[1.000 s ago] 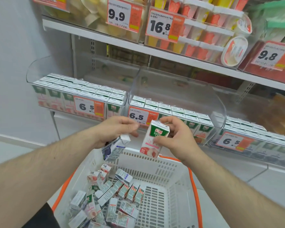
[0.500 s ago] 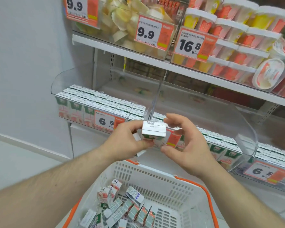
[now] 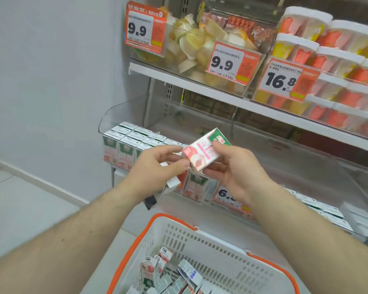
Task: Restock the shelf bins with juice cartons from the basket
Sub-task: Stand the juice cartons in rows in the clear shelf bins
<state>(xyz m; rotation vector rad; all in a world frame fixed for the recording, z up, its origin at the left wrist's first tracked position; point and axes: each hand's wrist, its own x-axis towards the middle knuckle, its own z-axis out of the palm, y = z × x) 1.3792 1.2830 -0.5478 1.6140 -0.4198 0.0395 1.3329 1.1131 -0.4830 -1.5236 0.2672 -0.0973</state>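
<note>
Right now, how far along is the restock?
Done: the left bin already holds rows of cartons. In hand: both hands hold one tilted juice carton in front of the shelf, right hand gripping it, left hand pinching its lower end. Left: a pile of loose cartons lies in the basket.

Single head-worn view, angled forward and down, close on the shelf bins (image 3: 123,132) and basket (image 3: 200,240)
</note>
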